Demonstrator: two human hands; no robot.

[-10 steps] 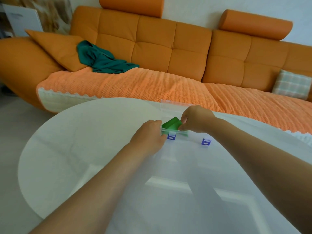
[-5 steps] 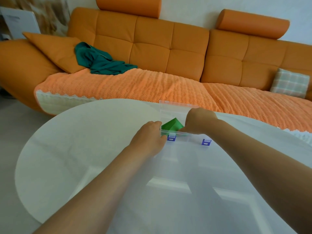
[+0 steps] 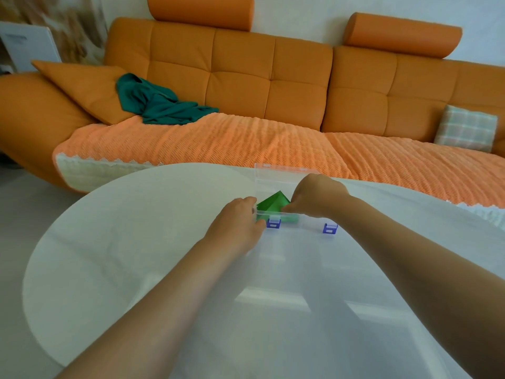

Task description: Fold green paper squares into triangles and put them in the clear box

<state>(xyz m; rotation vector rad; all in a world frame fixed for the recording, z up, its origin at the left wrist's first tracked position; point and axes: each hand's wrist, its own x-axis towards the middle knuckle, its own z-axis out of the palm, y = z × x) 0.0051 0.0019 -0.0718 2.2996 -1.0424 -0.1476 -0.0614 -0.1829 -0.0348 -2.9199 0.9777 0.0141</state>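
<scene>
**Folded green paper inside the clear box, both hands on it**

We see the clear box [image 3: 287,179] at the far edge of the round white surface [image 3: 131,242], its lid standing open toward the sofa [image 3: 240,75]. Two blue latches [image 3: 273,223] hang on its near wall. The folded green paper [image 3: 270,205] sits inside the box at its left end, one point tilted upward.

Our right hand [image 3: 314,199] reaches over the near wall with fingers curled down and pinches the paper's right edge; its knuckles hide the right half of the box. Our left hand [image 3: 237,220] grasps the box's near left corner, thumb on top, fingers bent against the front wall beside the left latch. Both forearms cross the surface and cover much of it.

Behind the box an orange throw [image 3: 218,143] covers the sofa seat. A teal cloth [image 3: 161,105] lies crumpled against an orange cushion [image 3: 87,88] at the left, and a plaid cushion [image 3: 466,128] leans at the far right.
</scene>
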